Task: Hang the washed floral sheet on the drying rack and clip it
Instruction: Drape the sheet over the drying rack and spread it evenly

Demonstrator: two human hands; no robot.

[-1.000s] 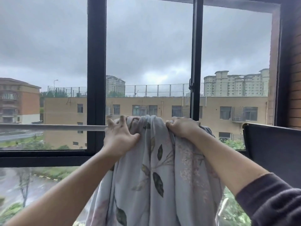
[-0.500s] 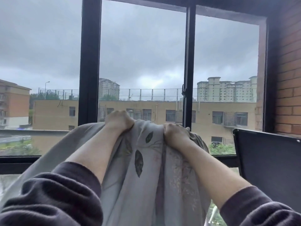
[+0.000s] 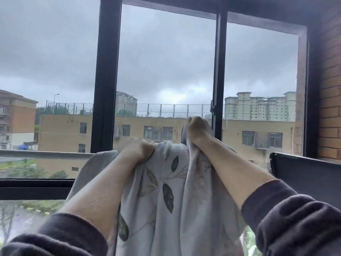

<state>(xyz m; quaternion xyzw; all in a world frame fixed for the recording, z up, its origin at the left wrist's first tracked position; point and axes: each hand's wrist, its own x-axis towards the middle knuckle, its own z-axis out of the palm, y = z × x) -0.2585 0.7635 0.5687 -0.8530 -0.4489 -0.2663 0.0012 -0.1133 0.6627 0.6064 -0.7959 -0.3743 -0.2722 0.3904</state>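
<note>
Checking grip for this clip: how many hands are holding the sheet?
2. The left hand grips the sheet near the rail; the right hand grips a bunch raised higher, in front of the window frame.

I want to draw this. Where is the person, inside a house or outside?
Probably an enclosed balcony or window nook high in a flat: a black window frame, a brick wall, and building rooftops below eye level. Both hands hold a floral sheet over a rail.

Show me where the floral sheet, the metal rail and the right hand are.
floral sheet (image 3: 166, 182): head view, leaf-printed middle.
metal rail (image 3: 46, 154): head view, bare left stretch.
right hand (image 3: 196, 128): head view, back of the fist.
</note>
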